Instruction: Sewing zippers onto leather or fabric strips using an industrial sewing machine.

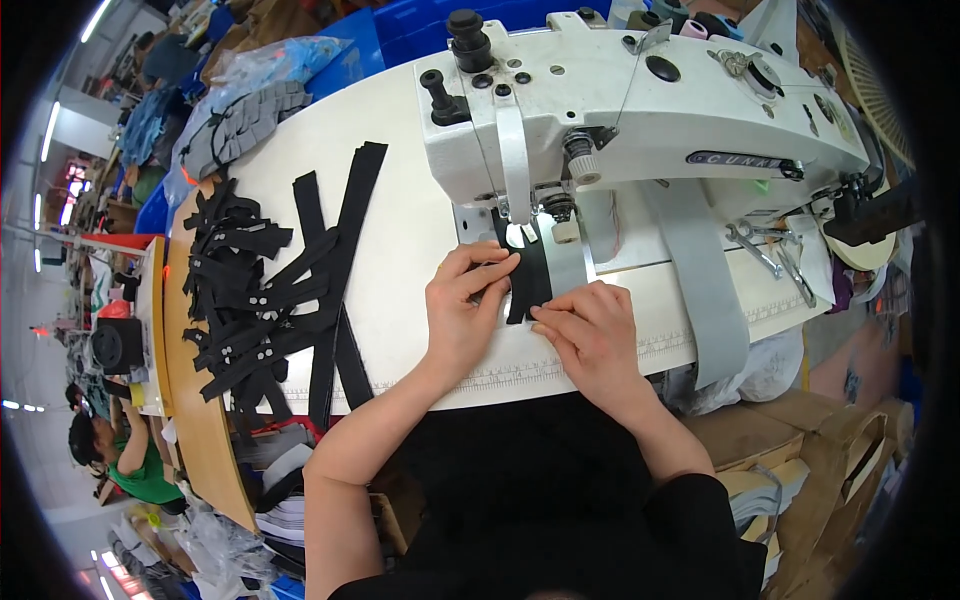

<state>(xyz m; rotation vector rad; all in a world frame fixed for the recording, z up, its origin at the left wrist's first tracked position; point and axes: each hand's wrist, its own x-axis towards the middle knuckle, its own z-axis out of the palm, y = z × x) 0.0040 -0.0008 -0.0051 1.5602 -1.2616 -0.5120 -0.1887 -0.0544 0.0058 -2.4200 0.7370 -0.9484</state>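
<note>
A short black fabric strip (532, 275) lies under the presser foot (520, 236) of a white sewing machine (640, 110), its near end pointing toward me. At the strip's left edge, just in front of the foot, my left hand (460, 305) is closed, thumb and fingertips pressed together on the fabric. My right hand (597, 335) pinches the near right corner of the same strip. Left of my hands lies a heap of black straps (250, 290) with small pale metal fasteners. Longer black strips (350, 220) cross beside that heap.
A grey band (705, 285) runs beneath the machine arm and hangs over the front table edge. Metal tools (765, 255) lie at the right. Brown cardboard (800, 430) stands below right. Grey fabric pieces (245, 125) sit at the far left. A person in green (145, 475) is further left.
</note>
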